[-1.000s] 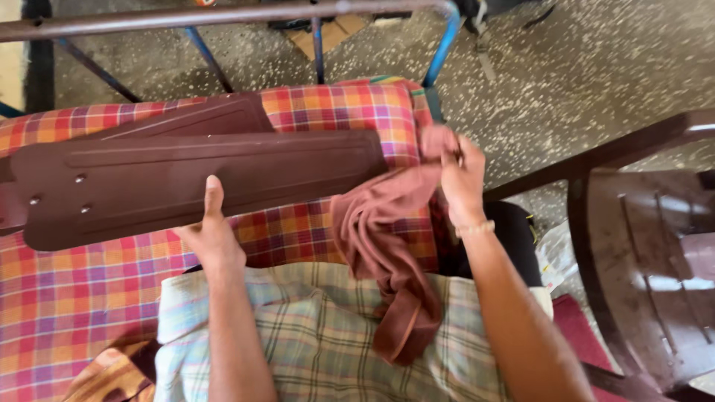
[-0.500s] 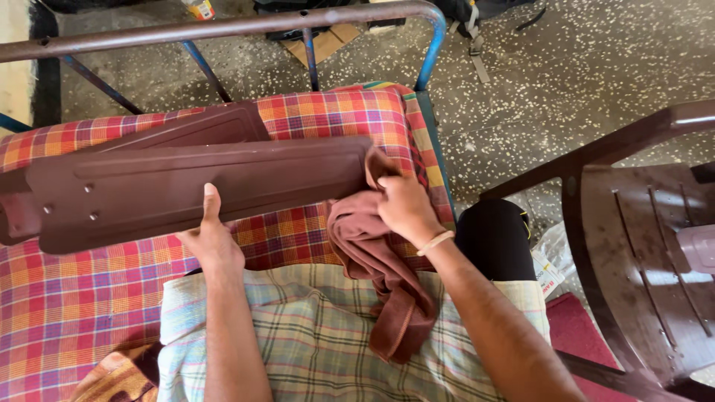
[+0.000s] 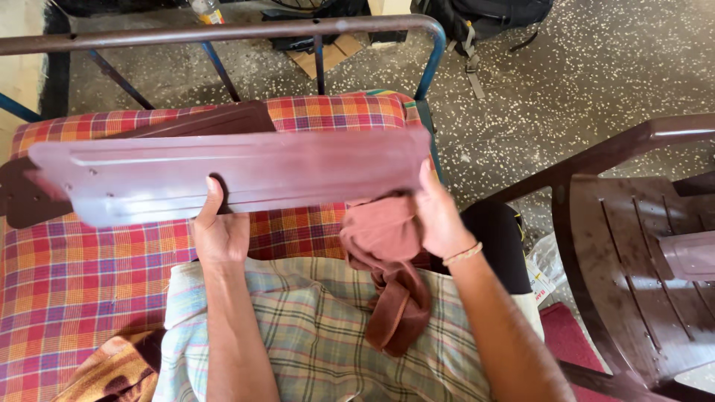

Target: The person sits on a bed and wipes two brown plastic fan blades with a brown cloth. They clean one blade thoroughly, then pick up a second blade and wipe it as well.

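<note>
A long brown fan blade (image 3: 246,175) is lifted and tilted up on its edge above a red checked bed cover (image 3: 67,290). My left hand (image 3: 220,227) grips the blade's lower edge near the middle. My right hand (image 3: 439,216) holds a reddish-brown cloth (image 3: 391,283) against the blade's right end; the cloth hangs down over my checked lap. A second brown blade (image 3: 201,123) lies flat behind the first, mostly hidden by it.
A metal bed rail (image 3: 223,33) with blue legs runs across the top. A dark brown plastic chair (image 3: 633,253) stands at the right. A black bag (image 3: 491,15) and cardboard lie on the speckled floor beyond. A patterned blanket (image 3: 112,368) sits at bottom left.
The blade has been raised off the bed and tipped onto its edge. My right hand with the cloth slid from the blade's top right end down to its lower right edge.
</note>
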